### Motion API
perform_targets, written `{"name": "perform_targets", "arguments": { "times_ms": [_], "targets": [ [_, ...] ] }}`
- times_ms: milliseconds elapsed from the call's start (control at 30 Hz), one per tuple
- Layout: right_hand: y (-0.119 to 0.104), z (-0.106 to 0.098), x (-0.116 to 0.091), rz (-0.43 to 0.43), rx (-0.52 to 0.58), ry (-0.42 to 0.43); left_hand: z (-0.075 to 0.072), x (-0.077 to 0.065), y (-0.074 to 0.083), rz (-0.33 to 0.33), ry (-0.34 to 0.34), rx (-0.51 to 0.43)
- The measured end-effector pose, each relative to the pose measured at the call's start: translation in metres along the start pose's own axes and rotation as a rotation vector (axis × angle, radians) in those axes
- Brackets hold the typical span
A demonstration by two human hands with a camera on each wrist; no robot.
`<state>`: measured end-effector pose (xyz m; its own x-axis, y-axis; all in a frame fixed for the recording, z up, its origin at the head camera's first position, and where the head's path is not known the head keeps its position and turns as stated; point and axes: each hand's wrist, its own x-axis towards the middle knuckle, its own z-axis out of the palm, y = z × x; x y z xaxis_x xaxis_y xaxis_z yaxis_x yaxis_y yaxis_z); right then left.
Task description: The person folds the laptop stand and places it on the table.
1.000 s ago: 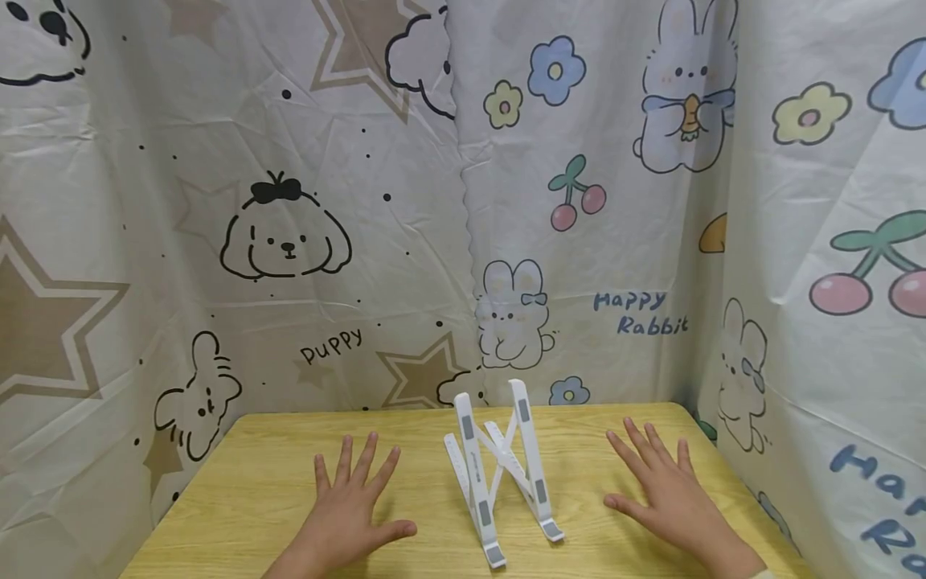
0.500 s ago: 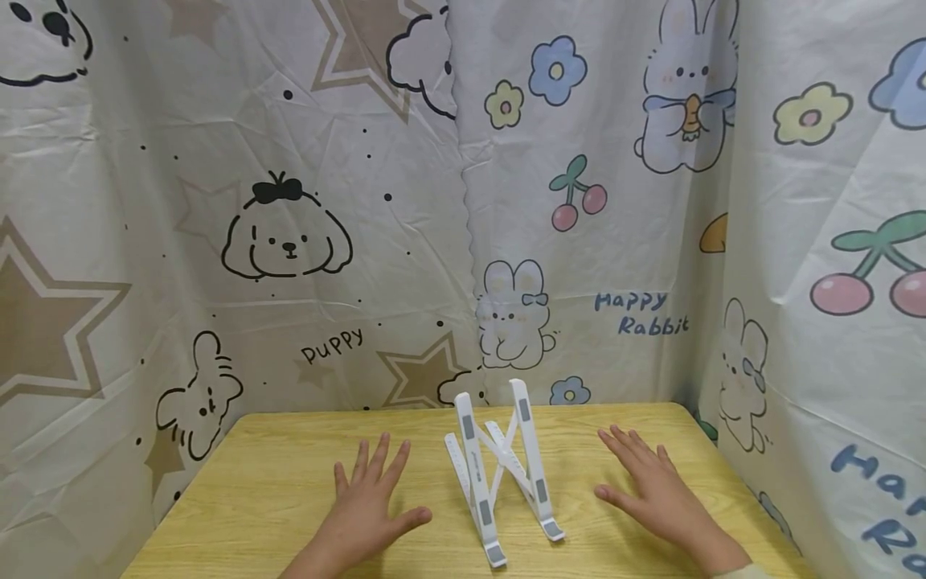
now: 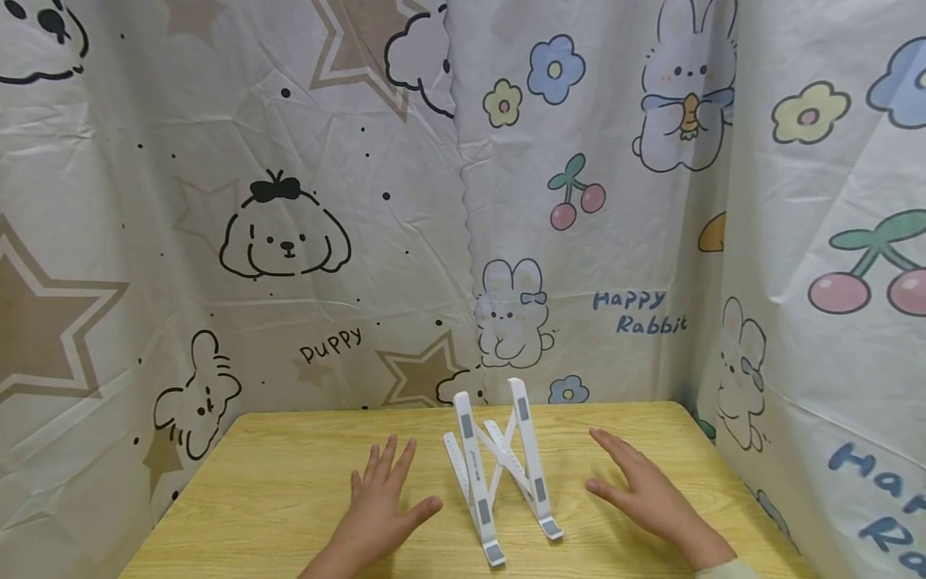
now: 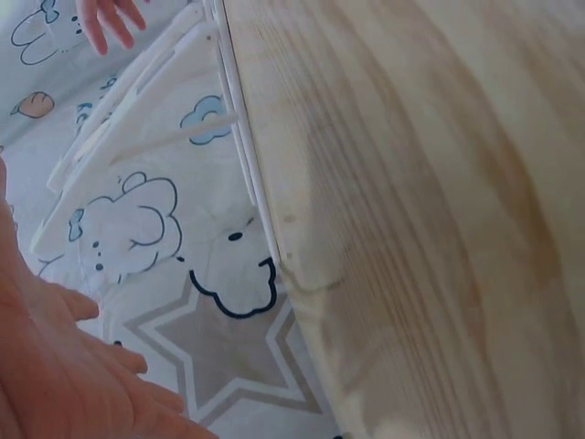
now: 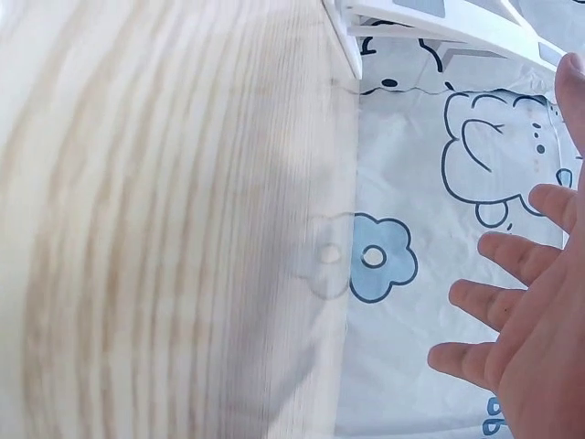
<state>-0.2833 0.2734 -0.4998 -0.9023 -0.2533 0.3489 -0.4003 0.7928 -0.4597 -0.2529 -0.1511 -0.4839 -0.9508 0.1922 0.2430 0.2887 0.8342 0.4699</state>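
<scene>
A white folding laptop stand (image 3: pixel 499 462) stands unfolded on the wooden table, its two slanted arms bearing grey pads and lipped front ends. My left hand (image 3: pixel 379 507) hovers to its left, fingers spread and thumb pointing at the stand. On the other side my right hand (image 3: pixel 644 494) is held with straight fingers, thumb toward the stand. Both hands are apart from it and hold nothing. In the left wrist view the stand (image 4: pixel 128 119) shows beyond the left hand (image 4: pixel 73 366). The right wrist view has the right hand (image 5: pixel 530 293) below part of the stand (image 5: pixel 457 23).
The yellow wood-grain table (image 3: pixel 289 466) reaches back to a hanging curtain (image 3: pixel 405 265) printed with puppies, rabbits, stars and flowers. More curtain (image 3: pixel 832 370) hangs along the right side, close to the table edge.
Both hands have moved inward toward the laptop stand, the left one rightward and the right one leftward. The right hand has turned more edge-on. The stand has stayed put.
</scene>
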Motion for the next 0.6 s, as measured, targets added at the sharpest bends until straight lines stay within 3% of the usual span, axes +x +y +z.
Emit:
{"name": "perform_targets", "arguments": {
  "times_ms": [333, 600],
  "targets": [
    [-0.005, 0.002, 0.006, 0.083, 0.177, -0.073, 0.009, 0.0, 0.014, -0.053, 0.047, -0.187],
    [-0.01, 0.002, 0.013, 0.063, 0.333, -0.165, 0.016, 0.0, 0.023, -0.087, 0.11, -0.322]
  ]
}}
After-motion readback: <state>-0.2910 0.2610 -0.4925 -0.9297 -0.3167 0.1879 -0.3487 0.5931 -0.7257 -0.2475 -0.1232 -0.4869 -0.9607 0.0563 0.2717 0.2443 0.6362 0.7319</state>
